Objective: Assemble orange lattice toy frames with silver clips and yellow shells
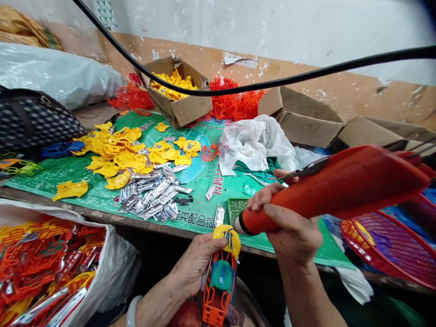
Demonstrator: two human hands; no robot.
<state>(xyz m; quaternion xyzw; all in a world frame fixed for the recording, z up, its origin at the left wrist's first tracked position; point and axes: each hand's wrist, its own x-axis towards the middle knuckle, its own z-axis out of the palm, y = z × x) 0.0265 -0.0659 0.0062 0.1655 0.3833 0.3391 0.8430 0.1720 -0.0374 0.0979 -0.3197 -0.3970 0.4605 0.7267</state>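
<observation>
My left hand (pixel 192 265) is closed around a toy car body (pixel 215 305) with an orange open frame. A teal block (pixel 222 275) sits in its middle and a yellow shell piece (pixel 233 240) covers its far end, under my thumb. My right hand (pixel 293 234) is wrapped around a red electric screwdriver (pixel 327 184). The tool lies tilted, its nose close to the yellow shell piece; whether its bit touches cannot be seen. Just beyond are a small green tray (pixel 235 206) and a silver strip part (pixel 220 215).
Yellow shells (pixel 116 147) and silver parts (pixel 155 195) are piled on the green sheet. At the back stand a carton of yellow parts (pixel 185 109) and orange parts (pixel 235 102). A white sack (pixel 117 259) of assembled pieces is at left, a red basket (pixel 391 245) at right. A black cable (pixel 238 90) crosses above.
</observation>
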